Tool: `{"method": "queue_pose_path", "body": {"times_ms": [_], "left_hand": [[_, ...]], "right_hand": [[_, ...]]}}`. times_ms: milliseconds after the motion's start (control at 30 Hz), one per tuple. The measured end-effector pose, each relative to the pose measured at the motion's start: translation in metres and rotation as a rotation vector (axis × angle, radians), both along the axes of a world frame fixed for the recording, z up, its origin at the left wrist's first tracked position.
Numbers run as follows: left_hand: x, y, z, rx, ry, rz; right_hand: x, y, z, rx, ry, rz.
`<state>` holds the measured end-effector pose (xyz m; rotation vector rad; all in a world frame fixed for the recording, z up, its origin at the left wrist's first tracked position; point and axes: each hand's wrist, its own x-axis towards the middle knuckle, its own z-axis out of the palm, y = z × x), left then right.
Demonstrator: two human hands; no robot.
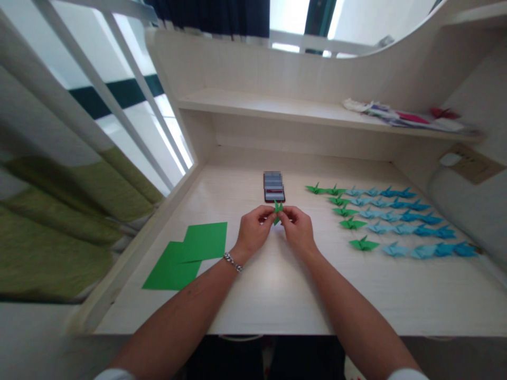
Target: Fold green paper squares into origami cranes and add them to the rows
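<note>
Fingers of the left hand (252,228) and right hand (299,228) pinch a small green folded-paper bird (278,208). Shaping it seems the step now; next probably needs soft tugs.

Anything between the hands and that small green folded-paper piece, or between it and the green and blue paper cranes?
Nothing separates the left hand or right hand from the small green folded-paper piece; both pinch it. Toward the green and blue folded-paper cranes, only the right hand itself visibly intervenes.

The held crane (278,207) is matt paper, the bracelet (233,262) shiny metal, the desk (273,298) smooth.
</note>
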<state>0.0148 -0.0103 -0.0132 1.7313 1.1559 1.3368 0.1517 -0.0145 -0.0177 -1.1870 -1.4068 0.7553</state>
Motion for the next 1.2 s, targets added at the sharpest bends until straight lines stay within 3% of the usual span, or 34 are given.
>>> {"method": "queue_pose_path", "body": {"times_ms": [200, 700, 967, 1200], "left_hand": [[0.0, 0.0, -0.001, -0.014, -0.041, -0.026], [-0.001, 0.014, -0.014, -0.251, -0.208, -0.085], [0.006, 0.01, -0.011, -0.431, -0.424, -0.167], [0.004, 0.013, -0.013, -0.399, -0.374, -0.158]], "right_hand": [[0.0, -0.001, 0.001, 0.001, -0.007, 0.018], [0.002, 0.005, -0.008, -0.092, 0.036, 0.042], [0.006, 0.009, -0.01, -0.148, 0.041, 0.026], [0.004, 0.01, -0.009, -0.234, 0.205, 0.065]]}}
